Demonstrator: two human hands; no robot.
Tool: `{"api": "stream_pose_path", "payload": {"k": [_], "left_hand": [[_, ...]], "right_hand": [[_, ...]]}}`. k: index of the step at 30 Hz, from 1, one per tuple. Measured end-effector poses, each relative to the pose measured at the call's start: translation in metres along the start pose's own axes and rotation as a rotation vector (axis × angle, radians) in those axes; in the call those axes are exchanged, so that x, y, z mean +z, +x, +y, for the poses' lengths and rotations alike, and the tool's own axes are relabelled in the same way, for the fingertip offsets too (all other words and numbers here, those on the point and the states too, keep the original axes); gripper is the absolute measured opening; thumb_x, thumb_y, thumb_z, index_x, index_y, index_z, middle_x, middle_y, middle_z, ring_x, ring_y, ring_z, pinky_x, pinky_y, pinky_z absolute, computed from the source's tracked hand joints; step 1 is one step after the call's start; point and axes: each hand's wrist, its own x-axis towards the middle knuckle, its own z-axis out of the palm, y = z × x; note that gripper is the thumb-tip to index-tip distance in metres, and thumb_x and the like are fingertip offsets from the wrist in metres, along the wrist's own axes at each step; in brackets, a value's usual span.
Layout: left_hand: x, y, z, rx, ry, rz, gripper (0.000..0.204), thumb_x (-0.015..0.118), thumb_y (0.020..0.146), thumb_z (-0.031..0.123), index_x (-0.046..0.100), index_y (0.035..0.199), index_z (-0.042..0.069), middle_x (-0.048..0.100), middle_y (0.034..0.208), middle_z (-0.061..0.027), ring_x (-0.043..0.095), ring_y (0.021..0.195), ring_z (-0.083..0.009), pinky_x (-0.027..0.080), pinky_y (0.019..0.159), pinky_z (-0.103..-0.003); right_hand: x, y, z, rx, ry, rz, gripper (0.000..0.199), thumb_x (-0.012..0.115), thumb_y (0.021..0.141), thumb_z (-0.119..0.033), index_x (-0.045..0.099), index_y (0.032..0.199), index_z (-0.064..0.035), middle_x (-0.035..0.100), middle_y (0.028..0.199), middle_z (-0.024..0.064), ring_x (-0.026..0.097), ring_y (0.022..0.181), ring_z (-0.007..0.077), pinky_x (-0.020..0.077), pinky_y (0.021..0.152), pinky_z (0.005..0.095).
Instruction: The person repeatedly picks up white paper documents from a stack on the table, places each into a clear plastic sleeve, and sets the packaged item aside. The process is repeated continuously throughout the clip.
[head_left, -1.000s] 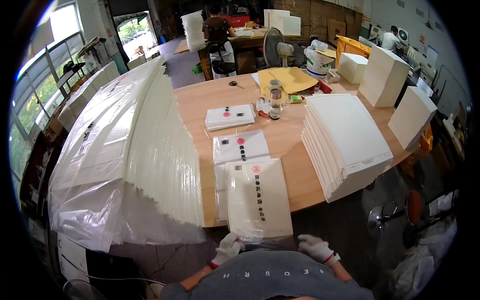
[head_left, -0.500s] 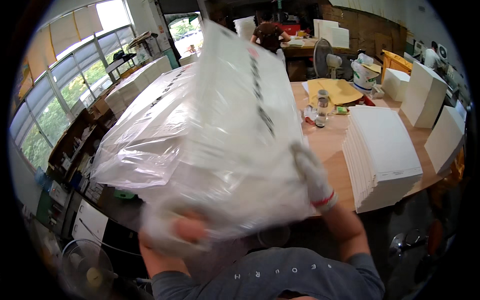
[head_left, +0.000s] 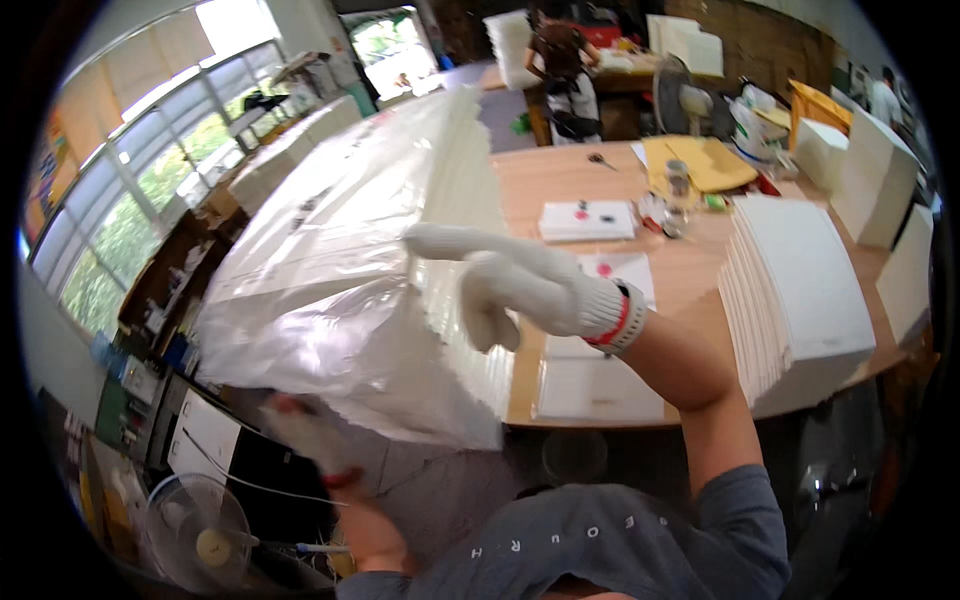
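Note:
A tall stack of large, shiny white plastic bags (head_left: 330, 260) lies at the left part of the table, its layered edges fanning out on the right side and its near corner hanging past the table's front edge. My right hand (head_left: 530, 290), in a white knit glove, is over the stack's right edge; its fingers are apart, one stretched left along the top bag, and nothing is in them. My left hand (head_left: 305, 435), also gloved with bare fingertips showing, is low beside the stack's near side, smeared by motion. Whether it touches the bags is unclear.
White paper stacks (head_left: 800, 280) stand at the table's right. Flat white packs (head_left: 587, 220) lie in the middle. Scissors (head_left: 601, 160), a glass jar (head_left: 677, 190) and yellow envelopes (head_left: 700, 163) are farther back. A fan (head_left: 205, 535) stands at lower left. Another person (head_left: 565, 60) works behind.
The bag lifted between both hands now lies on the stack. My right hand has moved left over the stack's edge; my left hand has dropped away. White packs on the table have come into view.

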Motion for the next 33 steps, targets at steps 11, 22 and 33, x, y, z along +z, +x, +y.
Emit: {"api": "stream_pose_path", "payload": {"k": [11, 22, 33], "left_hand": [[0.136, -0.269, -0.256, 0.212, 0.769, -1.264, 0.02, 0.062, 0.077, 0.022, 0.061, 0.089, 0.007, 0.06, 0.086, -0.0165, 0.057, 0.079, -0.0343, 0.044, 0.076, -0.045], [0.204, -0.222, -0.269, -0.237, 0.833, -1.565, 0.029, 0.047, 0.088, 0.035, 0.058, 0.09, 0.008, 0.062, 0.082, -0.0169, 0.059, 0.076, -0.032, 0.044, 0.068, -0.042], [0.231, -0.177, -0.314, -0.733, 0.257, -0.954, 0.01, 0.053, 0.089, 0.016, 0.054, 0.093, 0.007, 0.064, 0.075, -0.0028, 0.044, 0.051, -0.0034, 0.037, 0.044, -0.019]], "right_hand": [[0.006, -0.291, 0.15, 0.671, 0.54, 1.256, 0.047, 0.041, 0.093, -0.044, 0.055, 0.112, -0.0031, 0.048, 0.06, 0.0011, 0.045, 0.047, 0.0106, 0.0502, 0.051, 0.0337], [0.029, -0.305, 0.212, 0.851, 0.581, 1.294, 0.033, 0.058, 0.087, -0.03, 0.059, 0.106, -0.0037, 0.06, 0.082, 0.0071, 0.058, 0.077, 0.0168, 0.0519, 0.069, 0.0318], [-0.041, -0.306, 0.237, 0.46, -1.279, 0.829, 0.032, 0.058, 0.076, -0.013, 0.058, 0.107, -0.0061, 0.056, 0.109, 0.0126, 0.054, 0.099, 0.03, 0.0435, 0.084, 0.0386]]}}
